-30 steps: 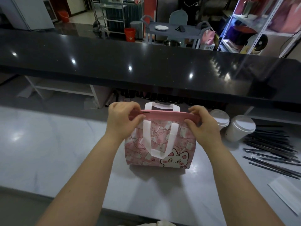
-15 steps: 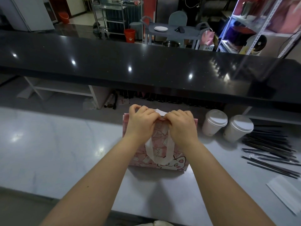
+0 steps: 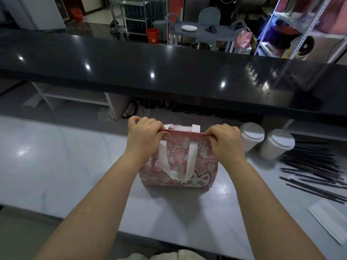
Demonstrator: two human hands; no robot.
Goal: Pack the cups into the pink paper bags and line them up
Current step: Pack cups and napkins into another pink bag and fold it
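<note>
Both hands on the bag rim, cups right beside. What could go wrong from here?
The right hand pinches the pink cat-print paper bag close beside the nearer white lidded cup; a sideways jerk could knock it over. With the left hand, it grips only the top rim; a hard pull might tear it.

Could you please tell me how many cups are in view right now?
2. The first cup stands just right of the pink bag; the second cup stands right of it, beside the black straws. The bag may hide more.
</note>
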